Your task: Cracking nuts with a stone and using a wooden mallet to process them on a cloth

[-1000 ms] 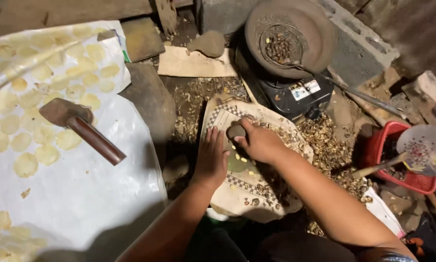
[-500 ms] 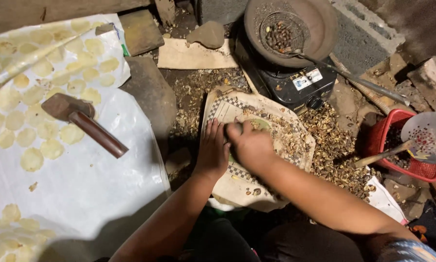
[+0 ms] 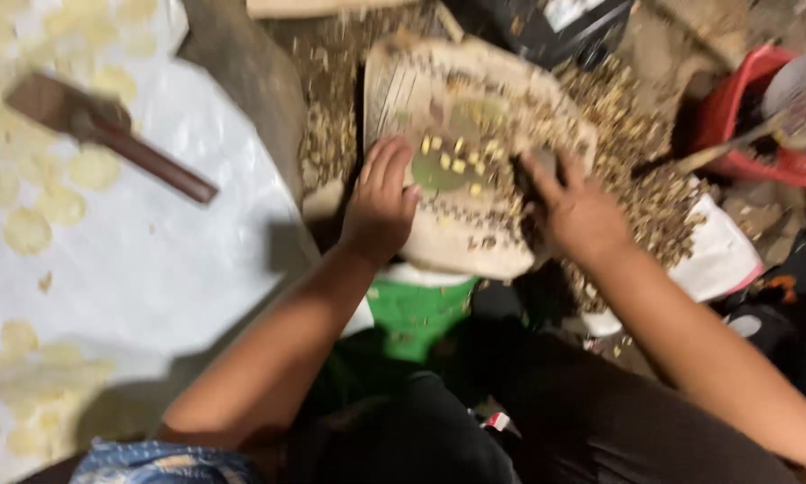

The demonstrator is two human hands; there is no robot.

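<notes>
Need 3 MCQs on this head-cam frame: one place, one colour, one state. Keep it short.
1. Where does the brown wooden tool lie?
A. on the white sheet, to the person's left
B. in the red basket
C. under the right hand

2. What colour is the basket at the upper right?
A. blue
B. red
C. yellow

3. What is the right hand doing?
A. lying flat and empty on the white sheet
B. hanging in the air, clear of everything
C. closed around a dark object at the edge of the woven mat

Answers:
1 A: the tool rests on the white sheet among pale flat discs.
2 B: its rim is plainly red.
3 C: its fingers wrap a dark object on the woven mat, while the left hand rests open on the mat's near side.
</notes>
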